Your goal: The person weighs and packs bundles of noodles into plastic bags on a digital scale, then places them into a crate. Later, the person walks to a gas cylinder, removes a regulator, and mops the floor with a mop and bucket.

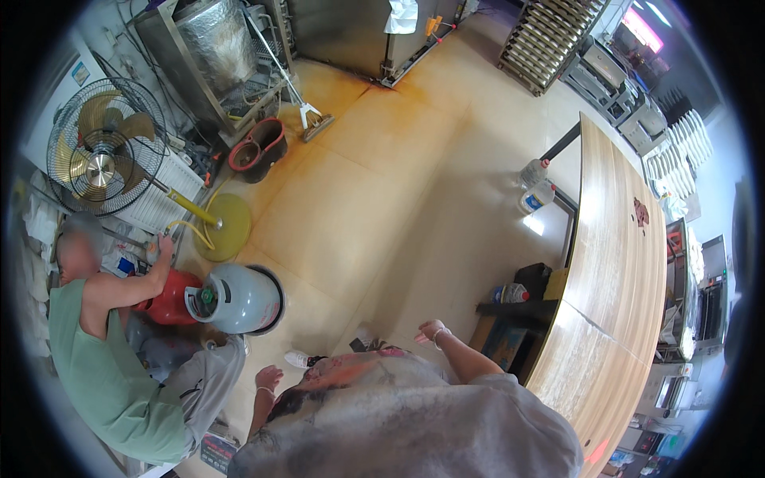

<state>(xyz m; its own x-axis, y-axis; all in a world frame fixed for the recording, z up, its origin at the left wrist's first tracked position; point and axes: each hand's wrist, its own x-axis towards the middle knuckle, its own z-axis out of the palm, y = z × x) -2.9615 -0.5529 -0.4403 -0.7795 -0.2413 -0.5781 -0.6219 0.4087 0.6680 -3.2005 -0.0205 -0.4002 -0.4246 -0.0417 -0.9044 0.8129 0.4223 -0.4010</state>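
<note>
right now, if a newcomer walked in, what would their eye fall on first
Probably the big round gold-bladed fan in a dark wire cage, at the upper left. Next might be the pale grey-blue gas cylinder with a green valve, left of centre, near a person in a green sleeveless top low at the left edge. The long table with a striped wood-look top also stands out, along the right side.

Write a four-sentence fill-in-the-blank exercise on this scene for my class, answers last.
The person's left hand and right hand both hold ____.
The wooden table is nearer the ____ hand.
The co-worker wears a ____ top.
In the picture, the grey gas cylinder is to the table's ____.

Missing words: nothing; right; green; left.
</note>
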